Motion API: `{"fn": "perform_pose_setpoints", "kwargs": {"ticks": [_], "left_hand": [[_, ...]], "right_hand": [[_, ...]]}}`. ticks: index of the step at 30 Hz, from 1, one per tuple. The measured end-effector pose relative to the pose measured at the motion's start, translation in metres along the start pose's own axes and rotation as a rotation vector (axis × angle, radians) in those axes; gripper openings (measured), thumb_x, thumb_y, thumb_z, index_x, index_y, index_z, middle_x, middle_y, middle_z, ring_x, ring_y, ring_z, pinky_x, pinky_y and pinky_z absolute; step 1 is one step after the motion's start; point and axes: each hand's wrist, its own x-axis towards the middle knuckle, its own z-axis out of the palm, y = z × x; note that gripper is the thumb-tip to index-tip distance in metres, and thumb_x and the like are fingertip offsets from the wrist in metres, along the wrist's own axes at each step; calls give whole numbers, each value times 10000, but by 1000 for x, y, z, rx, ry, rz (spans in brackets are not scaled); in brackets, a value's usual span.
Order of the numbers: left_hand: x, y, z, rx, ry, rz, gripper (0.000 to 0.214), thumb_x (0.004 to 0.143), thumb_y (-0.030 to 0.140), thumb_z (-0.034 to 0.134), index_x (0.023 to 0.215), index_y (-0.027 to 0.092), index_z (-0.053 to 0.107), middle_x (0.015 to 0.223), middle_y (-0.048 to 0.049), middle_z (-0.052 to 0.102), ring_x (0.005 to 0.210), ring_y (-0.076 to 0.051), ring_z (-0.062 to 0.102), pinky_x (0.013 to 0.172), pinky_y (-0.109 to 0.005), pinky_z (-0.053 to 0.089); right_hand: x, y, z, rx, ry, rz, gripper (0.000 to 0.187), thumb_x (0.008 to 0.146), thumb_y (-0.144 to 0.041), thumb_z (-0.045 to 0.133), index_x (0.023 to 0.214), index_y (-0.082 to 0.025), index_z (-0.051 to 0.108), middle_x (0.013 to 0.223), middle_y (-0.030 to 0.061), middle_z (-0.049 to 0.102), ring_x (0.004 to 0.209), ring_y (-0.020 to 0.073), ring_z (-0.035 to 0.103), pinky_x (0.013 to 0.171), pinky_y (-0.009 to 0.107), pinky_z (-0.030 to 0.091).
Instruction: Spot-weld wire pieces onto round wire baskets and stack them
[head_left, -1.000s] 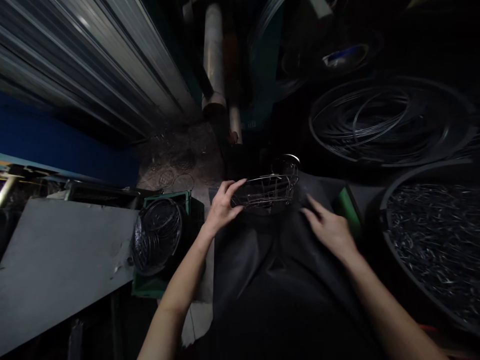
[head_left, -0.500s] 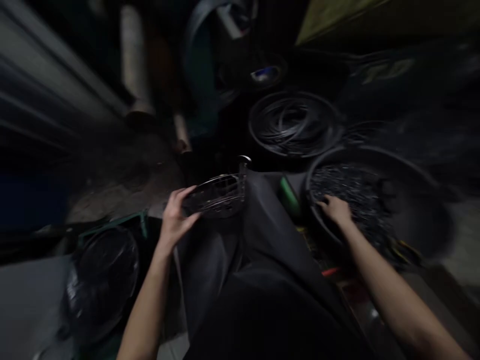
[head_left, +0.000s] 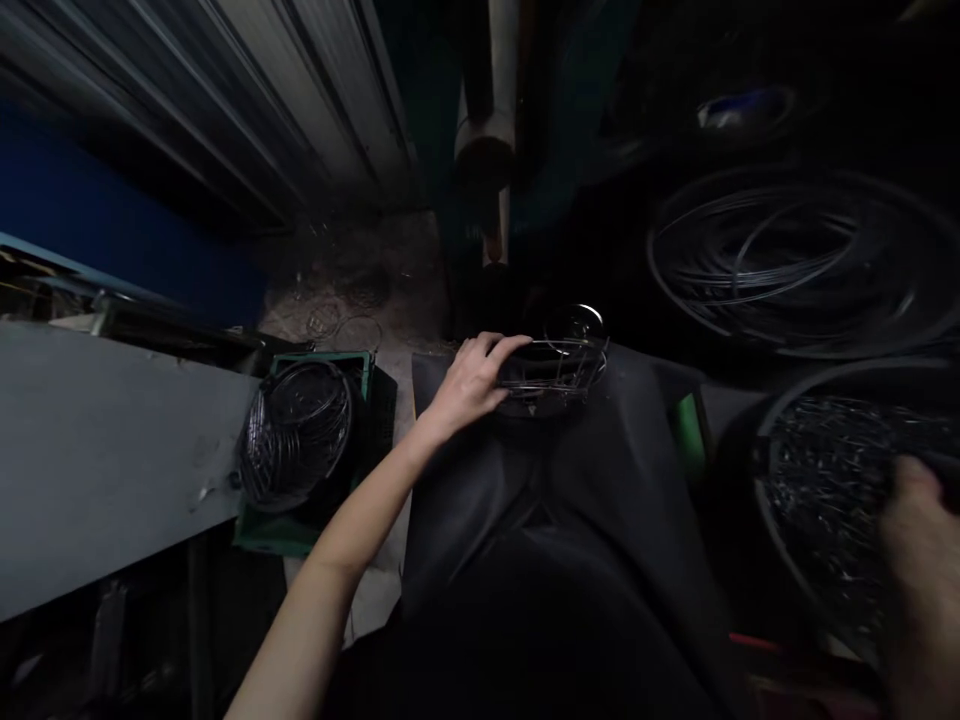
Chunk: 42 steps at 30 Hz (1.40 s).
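Note:
My left hand [head_left: 472,380] is closed around the left end of a thin metal wire frame [head_left: 559,380], thumb below and fingers above. The frame, rounded and basket-like, is held over the dark apron [head_left: 622,480] on my lap. A shiny ring [head_left: 581,322] shows at its far right end. At the right edge my right hand [head_left: 919,530] is smeared by motion and partly cut off. It is over a wide dark tub [head_left: 765,490] of small metal pieces [head_left: 832,480]. Whether its fingers hold anything is not clear.
A second tub holds coiled wire [head_left: 787,250] at the back right. To the left, a green crate [head_left: 277,540] carries a stack of wire rings [head_left: 300,430] beside a grey panel [head_left: 112,460]. A green object [head_left: 690,435] stands right of my lap. Pipes [head_left: 484,130] hang ahead.
The view has turned left, so the tubs appear farther right. My left hand still grips the wire frame. My right hand has shifted from the tub's near-left side deeper over it.

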Motion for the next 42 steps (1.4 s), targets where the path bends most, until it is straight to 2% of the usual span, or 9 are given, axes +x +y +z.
{"fn": "perform_pose_setpoints", "kwargs": {"ticks": [2, 5, 7, 11, 14, 16, 21, 29, 42], "left_hand": [[-1, 0, -1, -23, 10, 9, 655, 704, 50, 582, 1313, 219, 408, 1195, -88, 480, 1138, -235, 485, 990, -398, 418], [0, 0, -1, -54, 16, 20, 640, 701, 41, 569, 1297, 216, 416, 1200, -91, 474, 1146, -237, 481, 989, -410, 416], [0, 0, 0, -64, 8, 16, 634, 698, 37, 564, 1288, 222, 421, 1185, -89, 477, 1138, -238, 483, 983, -413, 419], [-3, 2, -1, -30, 10, 7, 641, 698, 42, 565, 1292, 225, 411, 1183, -89, 475, 1133, -240, 479, 995, -426, 406], [-6, 8, -4, 40, 36, -10, 622, 715, 53, 561, 1296, 216, 411, 1191, -97, 469, 1139, -245, 468, 1010, -447, 389], [-6, 11, -6, 85, 55, -17, 601, 732, 62, 555, 1295, 220, 414, 1180, -94, 474, 1127, -243, 470, 1023, -466, 373], [-2, 8, -10, 172, 114, -24, 601, 751, 54, 524, 1306, 248, 400, 1218, -89, 458, 1154, -247, 462, 1077, -522, 299], [8, -10, -24, 145, 234, -31, 599, 755, 76, 549, 1306, 254, 394, 1197, -83, 464, 1169, -242, 469, 1085, -525, 316], [22, -40, -16, 137, 400, -40, 590, 740, 24, 510, 1280, 248, 430, 1189, -84, 490, 1157, -221, 496, 1095, -551, 301]], "right_hand": [[-22, -26, 12, -1, 10, 31, 338, 794, -527, 594, 1022, -293, 680, 1066, 175, 650, 1005, 336, 609, 854, 513, 449], [-50, -54, 47, 15, -313, -4, 389, 745, -581, 618, 895, -228, 681, 869, 114, 690, 799, 270, 661, 763, 439, 526], [-63, -71, 66, 142, -436, 45, 438, 706, -611, 631, 827, -191, 657, 727, 61, 681, 661, 226, 661, 667, 395, 558], [-75, -120, 79, 471, -612, 135, 394, 656, -522, 732, 812, -172, 638, 684, 27, 679, 603, 177, 664, 580, 294, 571], [-77, -164, 88, 582, -846, 185, 387, 629, -489, 768, 753, -150, 626, 644, 44, 672, 581, 175, 661, 541, 263, 557], [-76, -184, 102, 636, -894, 205, 411, 606, -507, 772, 723, -149, 607, 625, 43, 663, 567, 174, 655, 527, 258, 547], [-73, -201, 137, 613, -812, 66, 374, 678, -514, 713, 785, -173, 601, 658, 24, 663, 577, 174, 650, 543, 273, 537], [-78, -219, 148, 328, -515, -509, 223, 861, -393, 558, 842, -189, 647, 770, 24, 677, 662, 151, 622, 675, 267, 504], [-69, -230, 187, 403, -420, -644, 145, 873, -318, 576, 874, -191, 647, 800, 20, 675, 701, 147, 631, 707, 260, 505]]}}
